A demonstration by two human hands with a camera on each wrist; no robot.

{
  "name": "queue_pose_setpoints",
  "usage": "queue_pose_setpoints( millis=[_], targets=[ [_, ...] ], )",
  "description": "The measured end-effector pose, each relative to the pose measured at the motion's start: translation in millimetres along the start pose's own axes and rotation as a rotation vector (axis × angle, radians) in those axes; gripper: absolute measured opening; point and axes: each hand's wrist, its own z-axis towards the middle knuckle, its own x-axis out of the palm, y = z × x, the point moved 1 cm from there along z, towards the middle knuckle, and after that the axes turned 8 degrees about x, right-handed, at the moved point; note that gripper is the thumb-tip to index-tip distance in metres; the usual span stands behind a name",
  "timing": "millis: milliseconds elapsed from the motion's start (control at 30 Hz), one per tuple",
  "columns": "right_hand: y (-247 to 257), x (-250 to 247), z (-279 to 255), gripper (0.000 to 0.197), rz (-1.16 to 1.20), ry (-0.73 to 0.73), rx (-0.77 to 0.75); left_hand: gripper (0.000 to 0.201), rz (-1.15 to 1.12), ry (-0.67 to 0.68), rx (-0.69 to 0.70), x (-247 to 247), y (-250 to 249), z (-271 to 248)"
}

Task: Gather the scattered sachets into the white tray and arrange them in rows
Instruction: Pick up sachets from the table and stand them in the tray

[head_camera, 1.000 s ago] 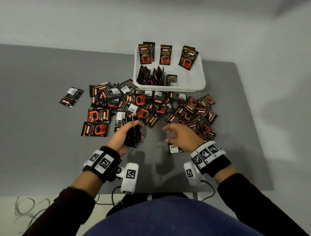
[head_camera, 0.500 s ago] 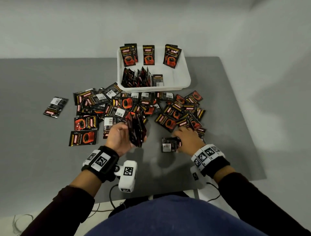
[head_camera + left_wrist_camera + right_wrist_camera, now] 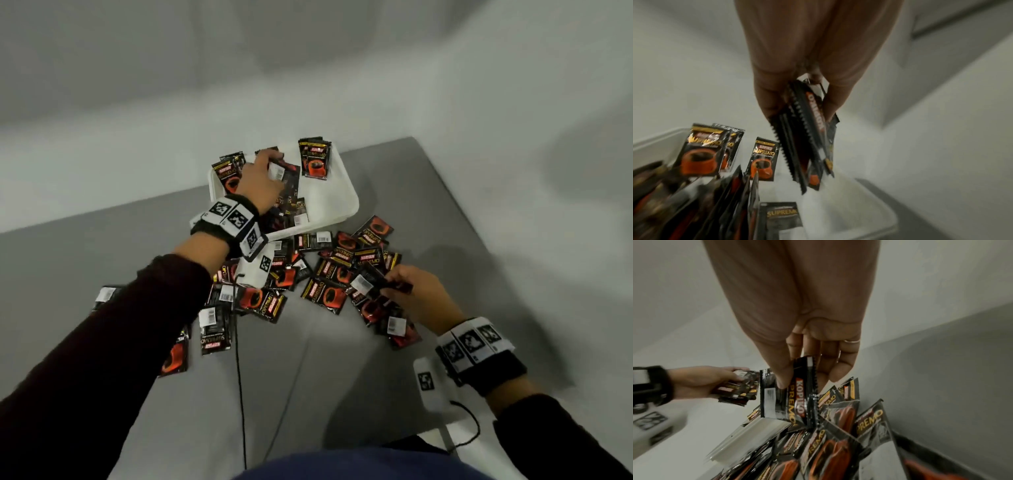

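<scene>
My left hand [image 3: 262,174] reaches over the white tray [image 3: 337,202] at the table's far side and grips a stack of black-and-red sachets [image 3: 807,138] edge-down above the tray floor. Several sachets [image 3: 762,159] stand along the tray's back wall, and more lean in a row at its front. My right hand [image 3: 407,291] hovers low over the scattered pile [image 3: 325,291] in front of the tray and pinches a couple of sachets [image 3: 797,395] between thumb and fingers.
The grey table [image 3: 325,394] has bare surface between the pile and my body. Loose sachets [image 3: 212,329] lie under my left forearm. A black cable [image 3: 239,394] runs across the table toward me. A pale wall stands behind the tray.
My left hand has carried its stack from the table's near side up over the tray. My right hand has lifted sachets from the pile. The head view has tilted and moved closer.
</scene>
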Motion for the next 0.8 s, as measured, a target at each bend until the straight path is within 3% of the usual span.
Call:
queue_pose_setpoints(
  millis=[133,333,567,800],
  targets=[
    [-11.7,-7.2,3.4,0.020,0.082,-0.051,0.046,0.040,0.355,0.115,-0.087,30.9,-3.1,35.9],
    [-26.6,-15.3,9.9,0.034,0.129,-0.014,0.059,0.050,0.552,0.290,-0.212,68.6,18.2,49.9],
    [-29.7,-22.7,15.4,0.030,0.161,0.011,0.038,0.068,0.936,0.296,-0.295,83.5,40.6,46.1],
    [-25.4,-23.1,18.7,0.031,0.185,0.021,0.021,0.091,0.949,0.289,-0.304,72.5,41.0,44.2]
  ],
)
